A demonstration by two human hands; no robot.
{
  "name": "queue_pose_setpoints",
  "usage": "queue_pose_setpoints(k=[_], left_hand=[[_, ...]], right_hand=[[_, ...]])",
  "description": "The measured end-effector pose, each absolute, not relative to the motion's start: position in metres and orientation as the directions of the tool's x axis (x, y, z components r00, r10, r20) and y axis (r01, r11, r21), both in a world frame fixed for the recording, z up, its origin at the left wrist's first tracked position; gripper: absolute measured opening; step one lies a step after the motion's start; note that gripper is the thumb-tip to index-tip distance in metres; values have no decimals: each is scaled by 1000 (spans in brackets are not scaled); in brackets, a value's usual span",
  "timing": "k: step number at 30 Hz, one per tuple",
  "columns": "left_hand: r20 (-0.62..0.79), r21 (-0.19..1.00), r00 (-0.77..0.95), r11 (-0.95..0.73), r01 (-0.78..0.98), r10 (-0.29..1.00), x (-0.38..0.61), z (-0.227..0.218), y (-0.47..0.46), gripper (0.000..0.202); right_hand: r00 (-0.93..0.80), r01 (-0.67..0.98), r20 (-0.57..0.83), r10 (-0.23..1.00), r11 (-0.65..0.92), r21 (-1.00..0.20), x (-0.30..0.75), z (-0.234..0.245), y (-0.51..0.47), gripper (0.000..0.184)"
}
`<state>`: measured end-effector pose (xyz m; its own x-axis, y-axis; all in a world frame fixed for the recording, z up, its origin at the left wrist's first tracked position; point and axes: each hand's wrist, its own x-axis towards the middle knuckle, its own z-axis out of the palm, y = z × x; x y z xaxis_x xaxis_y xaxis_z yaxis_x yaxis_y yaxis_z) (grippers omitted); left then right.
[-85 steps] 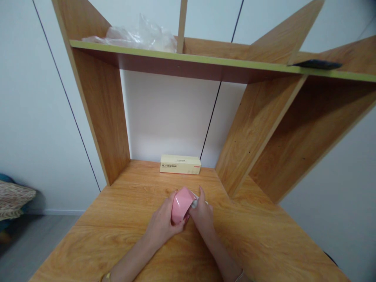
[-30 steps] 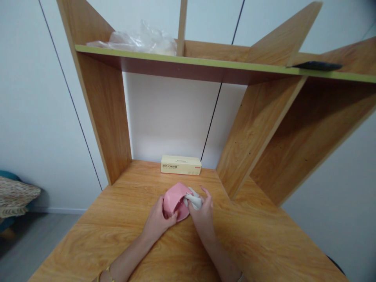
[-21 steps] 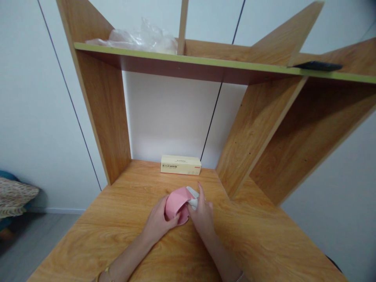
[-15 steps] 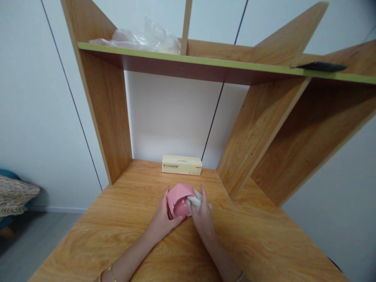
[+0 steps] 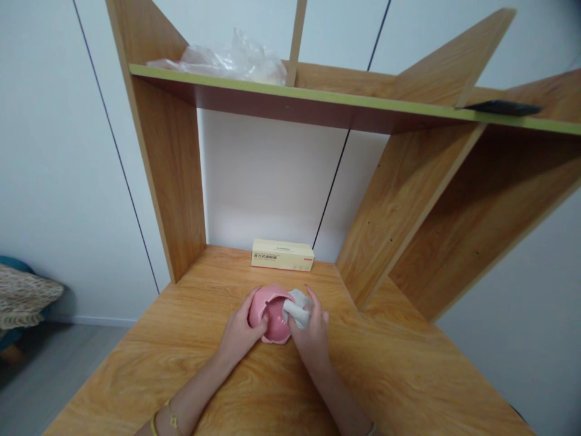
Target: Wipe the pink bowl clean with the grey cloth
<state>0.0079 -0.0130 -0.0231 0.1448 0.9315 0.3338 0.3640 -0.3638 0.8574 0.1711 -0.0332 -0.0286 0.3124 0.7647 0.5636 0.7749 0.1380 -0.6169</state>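
I have a white panelled wall [image 5: 272, 181] filling the far side of my view, with a wood-grain desk [image 5: 385, 375] in front of it. Two tall wooden uprights hem in the back of the desk, a left panel [image 5: 170, 188] and a right panel [image 5: 408, 206], and a green-edged shelf [image 5: 272, 97] spans above them. Off to the left, beyond the desk, I see patterned fabric [image 5: 27, 297] over something blue. A crumpled clear plastic bag [image 5: 236, 60] sits up on the shelf. A cream printed carton [image 5: 282, 255] lies lengthwise at the back of the desk, beyond the hands and well apart from them. At the shelf's right end lies a flat dark object [image 5: 506, 108]; I can't tell what it is from here.

Low in the middle, the left hand [image 5: 242, 324] is curled around a faceted pink bowl [image 5: 261, 303], thumb at the rim, the hollow tilted towards me. I can't make out whether the bowl touches the desk. The right hand [image 5: 313, 330] pinches a bunched white cloth [image 5: 297, 312] against the bowl's right edge, index finger raised; the cloth hides that stretch of rim. Smallest of all, gold-coloured bracelets [image 5: 172, 418] circle the left wrist.
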Motion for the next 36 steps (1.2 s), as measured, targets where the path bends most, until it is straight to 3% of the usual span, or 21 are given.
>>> queue_pose_setpoints(k=[4, 7, 9, 12, 16, 20, 24, 29, 33, 36], left_hand=[[376, 809, 177, -415, 417, 910, 9, -19, -19, 62], [392, 749, 242, -461, 476, 887, 10, -13, -26, 68], [374, 728, 287, -471, 498, 882, 10, -11, -28, 73], [337, 792, 262, -422, 440, 904, 12, -17, -26, 82], [320, 886, 260, -385, 258, 911, 19, -31, -22, 94], [314, 908, 314, -381, 177, 896, 24, -32, -27, 72], [253, 908, 242, -316, 275, 937, 24, -22, -30, 53], [299, 853, 192, -352, 386, 935, 22, -17, -30, 45], [260, 816, 178, -314, 485, 949, 18, -16, -32, 41], [289, 795, 218, -360, 489, 932, 15, -11, -34, 47]], right_hand=[[164, 862, 555, 816, 155, -482, 173, -28, -31, 65], [178, 873, 518, 837, 108, -476, 175, -32, -30, 64], [213, 848, 473, 855, 78, -523, 177, -36, -30, 61], [293, 767, 439, 850, 65, -638, 180, -40, -31, 58], [380, 535, 428, 820, 182, -825, 177, -42, -30, 59], [354, 407, 387, 851, 232, -884, 170, -43, -28, 61], [355, 453, 394, 847, 213, -866, 170, -44, -26, 65], [387, 556, 430, 816, 166, -814, 175, -38, -24, 65], [413, 729, 479, 775, 34, -683, 177, -29, -29, 65], [364, 814, 547, 754, 28, -580, 180, -25, -32, 67]])
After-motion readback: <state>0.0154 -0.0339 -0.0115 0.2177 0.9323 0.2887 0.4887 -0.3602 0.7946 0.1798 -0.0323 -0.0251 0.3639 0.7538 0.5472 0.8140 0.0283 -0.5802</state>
